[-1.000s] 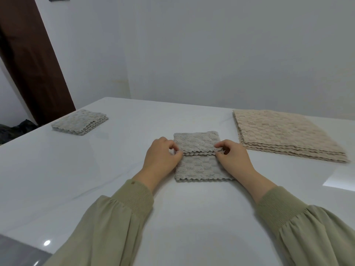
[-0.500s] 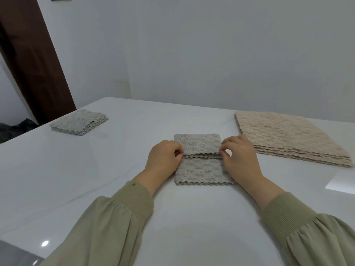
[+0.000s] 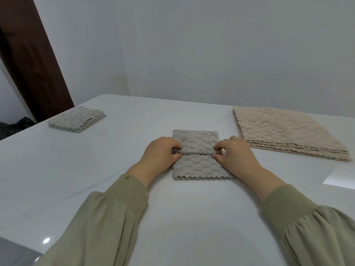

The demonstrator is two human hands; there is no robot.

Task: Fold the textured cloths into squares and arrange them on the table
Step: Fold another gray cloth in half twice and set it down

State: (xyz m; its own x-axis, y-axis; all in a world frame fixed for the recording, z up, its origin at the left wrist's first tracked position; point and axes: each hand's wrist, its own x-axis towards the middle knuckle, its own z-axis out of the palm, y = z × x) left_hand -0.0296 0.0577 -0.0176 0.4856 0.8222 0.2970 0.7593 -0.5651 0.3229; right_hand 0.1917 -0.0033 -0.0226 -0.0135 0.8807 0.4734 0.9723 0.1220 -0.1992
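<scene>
From the head camera, a white glossy table (image 3: pixel 96 179) fills the lower part of the picture. In the middle of it lies the grey cloth (image 3: pixel 196 167), flat on the surface and directly in front of the person. Its far part is folded over toward the person, so the wavy edge of this upper layer runs across the middle of the cloth from left to right. The lower layer stays flat, and its near wavy edge points to the person.

The left hand (image 3: pixel 159 152) is at the left end of this folded edge; its thumb and curled fingers pinch the edge there. The right hand (image 3: pixel 236 154) does the same at the right end, also pinching the edge between thumb and fingers. Both hands rest low, close to the table surface. Both arms wear olive green sleeves (image 3: pixel 107 217) with ribbed cuffs.

At the far left of the table is a pile of folded grey cloths (image 3: pixel 77 119), small and square, well apart from the hands. At the right is a pile of beige cloths (image 3: pixel 284 131), larger and spread flat, near the right hand but not touching it.

Behind the table there is a plain white wall (image 3: pixel 192 45), and at the left a dark brown door (image 3: pixel 32 60).
</scene>
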